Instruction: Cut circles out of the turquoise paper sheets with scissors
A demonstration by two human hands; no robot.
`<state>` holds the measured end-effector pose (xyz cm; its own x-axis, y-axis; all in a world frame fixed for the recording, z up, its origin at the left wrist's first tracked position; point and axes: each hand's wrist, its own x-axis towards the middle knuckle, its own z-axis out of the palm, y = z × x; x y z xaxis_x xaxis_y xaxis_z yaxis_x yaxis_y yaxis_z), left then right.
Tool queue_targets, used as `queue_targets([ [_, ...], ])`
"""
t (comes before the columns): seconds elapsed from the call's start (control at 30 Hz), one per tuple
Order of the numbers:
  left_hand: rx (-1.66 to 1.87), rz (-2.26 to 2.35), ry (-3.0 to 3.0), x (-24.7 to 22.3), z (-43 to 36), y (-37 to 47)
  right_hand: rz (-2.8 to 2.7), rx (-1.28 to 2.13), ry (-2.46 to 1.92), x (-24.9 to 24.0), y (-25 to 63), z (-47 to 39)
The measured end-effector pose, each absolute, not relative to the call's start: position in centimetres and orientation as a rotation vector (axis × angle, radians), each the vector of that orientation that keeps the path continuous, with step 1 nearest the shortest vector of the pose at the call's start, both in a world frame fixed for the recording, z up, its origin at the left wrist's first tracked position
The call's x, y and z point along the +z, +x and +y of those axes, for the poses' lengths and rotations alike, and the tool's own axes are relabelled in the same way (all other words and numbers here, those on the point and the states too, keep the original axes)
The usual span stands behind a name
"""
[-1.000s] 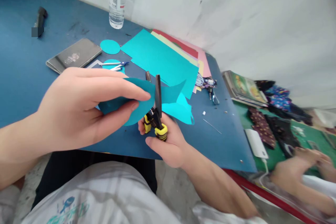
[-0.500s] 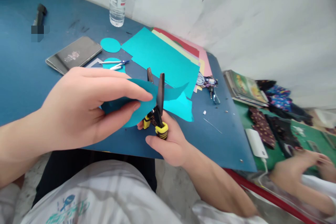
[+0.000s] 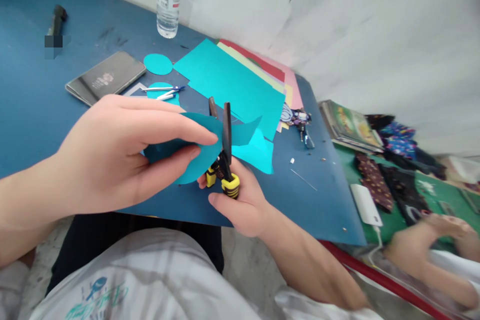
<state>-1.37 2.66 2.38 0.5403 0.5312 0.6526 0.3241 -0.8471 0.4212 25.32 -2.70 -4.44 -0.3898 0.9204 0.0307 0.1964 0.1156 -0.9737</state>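
Note:
Between thumb and fingers, my left hand (image 3: 138, 155) pinches a piece of turquoise paper (image 3: 202, 152) with a curved cut edge. My right hand (image 3: 243, 200) grips black scissors (image 3: 227, 145) with yellow-and-black handles. Their blades stand partly apart, pointing away from me, with the paper between them. To the right of the blades a partly cut strip of the paper curls outward. Below it shows a bright turquoise piece (image 3: 258, 152). Behind my left hand, a drawing compass (image 3: 167, 92) rests over a turquoise disc, and another turquoise disc (image 3: 158, 64) lies farther back.
Coloured sheets (image 3: 240, 75) are stacked by the wall, with a keychain (image 3: 300, 117) beside them. A phone (image 3: 107, 77) and a water bottle (image 3: 167, 5) stand or lie at the back. On the right, a green table holds books (image 3: 348, 125) and a white power bank (image 3: 366, 205); another person's hands (image 3: 431, 240) are there.
The scissor blades have drawn slightly closer together and tilted a little left. The cut strip of paper has shifted slightly left. My left hand keeps nearly the same place.

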Motion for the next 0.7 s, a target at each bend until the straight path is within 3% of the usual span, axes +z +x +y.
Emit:
queue_targets([
  [0.7,1.224,0.821,2.462,1.98,2.56,-1.58,-1.659,1.357,-1.09,-4.52,25.75,-3.25],
])
